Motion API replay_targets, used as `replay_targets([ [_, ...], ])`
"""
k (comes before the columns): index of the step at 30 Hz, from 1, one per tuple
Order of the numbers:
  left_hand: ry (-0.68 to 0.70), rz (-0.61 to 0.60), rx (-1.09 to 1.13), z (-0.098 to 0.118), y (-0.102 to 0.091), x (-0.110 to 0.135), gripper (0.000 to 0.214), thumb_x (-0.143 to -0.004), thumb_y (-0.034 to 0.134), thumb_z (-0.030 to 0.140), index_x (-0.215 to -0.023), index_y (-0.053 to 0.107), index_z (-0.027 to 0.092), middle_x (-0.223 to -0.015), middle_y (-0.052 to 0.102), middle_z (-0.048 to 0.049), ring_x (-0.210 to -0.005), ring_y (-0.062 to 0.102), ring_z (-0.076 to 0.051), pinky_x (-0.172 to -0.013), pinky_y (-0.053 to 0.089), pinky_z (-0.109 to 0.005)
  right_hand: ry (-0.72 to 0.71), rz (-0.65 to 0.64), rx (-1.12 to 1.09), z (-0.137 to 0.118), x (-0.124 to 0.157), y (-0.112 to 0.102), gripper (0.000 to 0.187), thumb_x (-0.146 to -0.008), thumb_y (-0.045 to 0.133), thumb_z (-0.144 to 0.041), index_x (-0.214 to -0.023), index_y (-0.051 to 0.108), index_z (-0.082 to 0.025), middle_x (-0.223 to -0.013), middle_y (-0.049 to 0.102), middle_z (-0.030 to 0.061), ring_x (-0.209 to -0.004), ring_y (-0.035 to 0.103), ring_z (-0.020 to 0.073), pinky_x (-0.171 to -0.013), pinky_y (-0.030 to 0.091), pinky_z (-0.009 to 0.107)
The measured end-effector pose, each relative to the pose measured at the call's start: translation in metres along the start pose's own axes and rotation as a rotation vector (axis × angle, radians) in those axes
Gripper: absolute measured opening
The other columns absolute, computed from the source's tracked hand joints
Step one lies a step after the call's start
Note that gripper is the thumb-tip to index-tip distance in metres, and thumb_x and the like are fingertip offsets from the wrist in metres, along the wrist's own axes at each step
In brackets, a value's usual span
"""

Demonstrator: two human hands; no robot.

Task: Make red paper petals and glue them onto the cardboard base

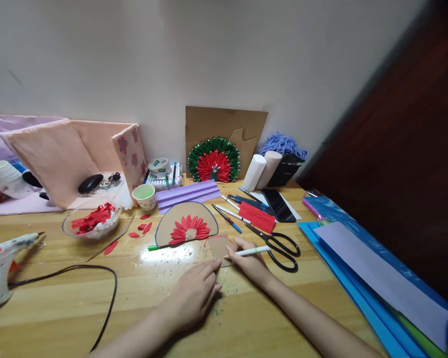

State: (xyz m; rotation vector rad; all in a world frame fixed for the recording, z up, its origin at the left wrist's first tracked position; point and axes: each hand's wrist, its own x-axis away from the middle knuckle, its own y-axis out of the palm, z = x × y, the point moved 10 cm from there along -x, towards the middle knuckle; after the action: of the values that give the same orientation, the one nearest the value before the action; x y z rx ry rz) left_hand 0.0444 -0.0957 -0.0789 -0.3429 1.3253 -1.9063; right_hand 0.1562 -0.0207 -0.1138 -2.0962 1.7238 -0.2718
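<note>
My right hand (250,261) is closed around a white marker pen (253,251), its tip down at a small piece of brown cardboard (217,247). My left hand (197,288) has its fingers bent, with the fingertips pressing the cardboard's near edge against the table. Just beyond lies a rounded cardboard fan shape (186,214) with a blue outline and a half ring of red petals (189,229). A green-ended marker (154,247) lies along its lower edge. Black-handled scissors (281,248) rest right of my right hand.
A hot glue gun (3,263) with a black cord is at left, near a bowl of red scraps (91,221). A finished-looking red and green peacock (214,161) leans on cardboard behind. A phone (279,205), red crepe paper (257,216) and blue sheets (343,278) lie right.
</note>
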Motion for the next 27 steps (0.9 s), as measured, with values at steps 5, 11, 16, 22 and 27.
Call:
replay_targets([
  [5, 0.004, -0.022, -0.003, -0.0003, 0.0033, 0.0, 0.026, -0.093, 0.037, 0.023, -0.096, 0.061, 0.012, -0.13, 0.054, -0.0144, -0.118, 0.052, -0.023, -0.101, 0.044, -0.04, 0.028, -0.004, 0.001, 0.0013, 0.0001, -0.0011, 0.033, -0.083, 0.054, -0.036, -0.058, 0.04, -0.02, -0.052, 0.044, -0.0051, -0.051, 0.041, 0.0109, -0.051, 0.031, 0.023],
  [11, 0.005, -0.028, 0.01, -0.0012, 0.0053, 0.0002, 0.027, -0.093, 0.037, 0.023, -0.097, 0.06, 0.011, -0.13, 0.054, -0.0148, -0.119, 0.051, -0.024, -0.102, 0.044, -0.04, -0.005, -0.027, 0.013, -0.0002, 0.0002, 0.0003, 0.034, -0.082, 0.056, -0.033, -0.054, 0.042, -0.019, -0.051, 0.046, -0.0041, -0.05, 0.04, 0.01, -0.051, 0.03, 0.023],
  [16, 0.0, -0.046, 0.012, -0.0024, 0.0078, 0.0012, 0.028, -0.093, 0.037, 0.024, -0.098, 0.06, 0.011, -0.132, 0.052, -0.0149, -0.121, 0.05, -0.025, -0.102, 0.043, -0.041, 0.001, -0.033, 0.02, -0.001, -0.0003, -0.0002, 0.034, -0.081, 0.058, -0.035, -0.055, 0.044, -0.019, -0.051, 0.047, -0.0044, -0.05, 0.04, 0.0098, -0.051, 0.031, 0.022],
  [22, 0.006, -0.052, 0.005, -0.0025, 0.0087, 0.0008, 0.029, -0.093, 0.036, 0.024, -0.1, 0.06, 0.01, -0.131, 0.053, -0.0155, -0.12, 0.05, -0.026, -0.102, 0.043, -0.041, 0.014, 0.002, 0.047, -0.0031, -0.0021, -0.0031, 0.034, -0.081, 0.06, -0.04, -0.059, 0.044, -0.019, -0.053, 0.047, -0.0053, -0.052, 0.042, 0.0099, -0.053, 0.031, 0.023],
  [27, 0.008, -0.056, 0.005, -0.0015, 0.0082, 0.0008, 0.03, -0.094, 0.035, 0.024, -0.098, 0.061, 0.01, -0.131, 0.053, -0.0158, -0.12, 0.05, -0.025, -0.103, 0.043, -0.041, 0.007, 0.045, 0.049, -0.0062, -0.0021, -0.0073, 0.035, -0.082, 0.058, -0.041, -0.061, 0.041, -0.019, -0.055, 0.042, -0.0058, -0.055, 0.04, 0.0097, -0.053, 0.03, 0.023],
])
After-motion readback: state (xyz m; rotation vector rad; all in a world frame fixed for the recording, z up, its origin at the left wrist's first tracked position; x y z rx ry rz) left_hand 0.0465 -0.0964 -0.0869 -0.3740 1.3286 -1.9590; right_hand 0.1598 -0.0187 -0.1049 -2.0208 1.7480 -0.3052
